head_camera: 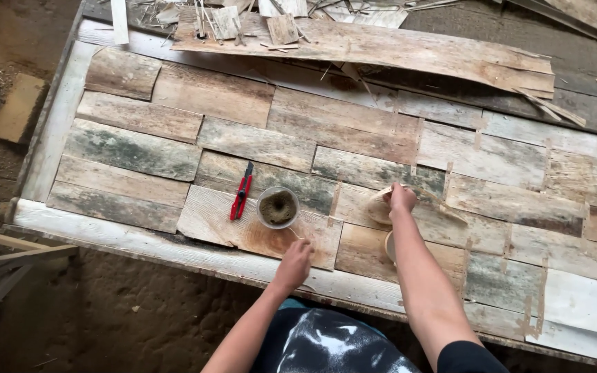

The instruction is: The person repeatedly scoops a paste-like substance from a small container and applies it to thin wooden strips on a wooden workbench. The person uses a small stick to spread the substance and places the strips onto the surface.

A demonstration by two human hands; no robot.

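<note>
Reading left to right: on the panel of reclaimed wood planks (133,148), framed by a white-painted rail (105,235), a red utility knife (241,191) lies just beside a clear plastic cup (278,207) holding a dark greenish-brown paste or filler; judge the cup light and easily tipped, best steadied by its rim or wall. Your left hand (294,262) rests below the cup on a pale plank, fingers curled; it seems to pinch a thin stick or applicator, though what it grips is too small to confirm. Your right hand (402,199) presses down, fingers closed, on a thin pale piece, apparently a wood veneer scrap (379,205), lying at a joint between planks. Judge that piece light, stiff yet brittle, and liable to split along the grain, so hold it flat with fingertip pressure near its edge, not by bending. A second rounded pale object (388,245) sits partly hidden behind your right forearm; its kind cannot be told. Along the far edge lie a long splintered board (409,52) and loose wood offcuts (243,21).
</note>
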